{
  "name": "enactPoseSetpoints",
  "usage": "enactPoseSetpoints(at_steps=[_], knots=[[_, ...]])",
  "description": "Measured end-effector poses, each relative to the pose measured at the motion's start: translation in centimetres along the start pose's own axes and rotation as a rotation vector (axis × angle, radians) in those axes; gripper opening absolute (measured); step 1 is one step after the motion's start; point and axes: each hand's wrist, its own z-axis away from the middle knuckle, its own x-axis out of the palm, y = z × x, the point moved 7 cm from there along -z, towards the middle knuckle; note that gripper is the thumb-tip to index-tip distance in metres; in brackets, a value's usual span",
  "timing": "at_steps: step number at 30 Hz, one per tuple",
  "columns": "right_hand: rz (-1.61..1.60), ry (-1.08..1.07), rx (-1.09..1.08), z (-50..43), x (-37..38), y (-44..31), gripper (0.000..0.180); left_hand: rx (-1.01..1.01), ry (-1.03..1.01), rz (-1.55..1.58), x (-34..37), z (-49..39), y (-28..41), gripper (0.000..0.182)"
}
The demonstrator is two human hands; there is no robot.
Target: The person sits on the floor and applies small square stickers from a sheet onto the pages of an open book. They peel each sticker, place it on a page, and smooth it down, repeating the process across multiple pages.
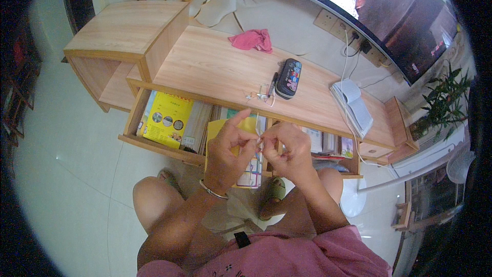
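Observation:
My left hand [232, 146], with a silver bangle at the wrist, and my right hand [288, 146] meet over the open drawers of a light wood cabinet. Between their fingertips is a small, thin, pale item [260, 140], pinched from both sides; its kind is too small to tell. A narrow clear or whitish strip [258, 123] rises just above the fingertips. Beneath my hands lies a yellow booklet or folder [215, 129], partly hidden. On the cabinet top beyond them are tangled thin wire-like items [263, 94], a black pen [273, 84] and a dark pencil case [289, 78] with colourful pictures.
A pink cloth [251, 40] lies near the wall, and an open book [353, 105] at the right with a white cable across it. The left drawer [161, 153] holds a yellow booklet [169, 119]; the right drawer [355, 165] holds books and papers. A screen hangs above.

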Motion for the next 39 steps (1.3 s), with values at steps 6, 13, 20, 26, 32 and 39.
enactPoseSetpoints(at_steps=[6, 13, 20, 26, 32, 39], knots=[[-0.114, 0.029, 0.19, 0.2, -0.9, 1.2, 0.01, -0.114, -0.076, 0.184, 0.3, 0.0, -0.9, 0.05], [-0.522, -0.105, 0.57, 1.2, -0.8, 5.7, 0.032, -0.276, -0.245, 0.499, 0.9, -0.1, -1.5, 0.048], [-0.894, -0.427, 0.467, 2.6, 1.1, 5.2, 0.026, -0.331, -0.268, 0.478, 0.9, -0.1, -1.3, 0.052], [-1.059, -0.254, 0.783, 3.8, 1.1, 6.1, 0.014, -0.259, -0.296, 0.28, 0.6, -0.2, -1.1, 0.053], [-0.954, -0.239, 0.808, 3.9, 0.7, 5.9, 0.013, 0.014, -0.306, -0.224, -0.1, -1.1, 0.0, 0.051], [-0.872, -0.173, 0.73, 3.5, 0.5, 6.1, 0.012, 0.013, -0.167, -0.199, -0.1, -1.0, 0.6, 0.056]])
